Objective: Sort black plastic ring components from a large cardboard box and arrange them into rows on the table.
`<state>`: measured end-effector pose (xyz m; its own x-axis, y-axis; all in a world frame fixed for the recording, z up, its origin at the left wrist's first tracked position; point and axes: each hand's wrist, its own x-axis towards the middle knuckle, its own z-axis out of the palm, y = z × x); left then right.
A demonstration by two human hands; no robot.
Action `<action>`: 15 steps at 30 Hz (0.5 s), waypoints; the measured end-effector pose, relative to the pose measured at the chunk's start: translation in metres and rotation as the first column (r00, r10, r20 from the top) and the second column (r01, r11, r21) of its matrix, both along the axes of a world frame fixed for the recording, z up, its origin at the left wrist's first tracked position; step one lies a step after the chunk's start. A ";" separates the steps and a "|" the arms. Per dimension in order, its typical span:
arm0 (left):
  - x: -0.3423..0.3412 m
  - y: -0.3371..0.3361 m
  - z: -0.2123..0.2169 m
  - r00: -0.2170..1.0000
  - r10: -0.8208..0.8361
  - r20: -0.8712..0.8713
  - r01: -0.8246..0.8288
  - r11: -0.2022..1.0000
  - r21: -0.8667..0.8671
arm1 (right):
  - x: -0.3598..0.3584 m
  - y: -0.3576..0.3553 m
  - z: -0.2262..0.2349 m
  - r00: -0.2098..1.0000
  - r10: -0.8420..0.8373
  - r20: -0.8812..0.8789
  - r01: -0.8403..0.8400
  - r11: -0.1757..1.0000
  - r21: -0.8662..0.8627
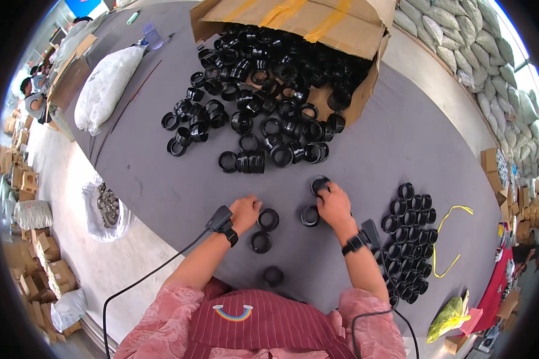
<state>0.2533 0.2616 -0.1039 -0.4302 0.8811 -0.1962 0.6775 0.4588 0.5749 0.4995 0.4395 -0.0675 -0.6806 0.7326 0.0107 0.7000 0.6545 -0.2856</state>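
My left hand [244, 213] rests on the grey table [161, 191], fingers curled beside a black plastic ring [268, 219]. Another black ring [261, 242] lies just below it, and a black cap [273, 276] sits closer to my body. My right hand [333, 203] presses on a black ring [319, 185], its fingers closed over it. One more black ring [309, 216] lies to the left of that hand. Both wrists carry black bands with cables.
A tipped cardboard box [317, 24] spills a heap of black rings [257, 102] across the far table. Neat rows of black rings [408, 239] stand at right beside a yellow cord [446, 236]. A white bag [105, 87] lies far left. White sacks [491, 60] line the wall.
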 end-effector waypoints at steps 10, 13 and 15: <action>0.025 0.153 0.069 0.899 -0.084 -0.429 0.267 0.882 0.388 | -0.050 0.038 0.033 0.930 -0.294 -0.221 0.275 0.955 -0.110; 0.029 0.171 0.062 0.840 -0.175 -0.513 0.261 0.960 0.099 | -0.073 0.060 0.017 0.876 -0.349 -0.332 0.337 0.937 -0.097; 0.023 0.174 0.050 0.839 -0.170 -0.517 0.248 0.965 0.085 | -0.079 0.066 0.013 0.896 -0.378 -0.231 0.342 0.922 -0.183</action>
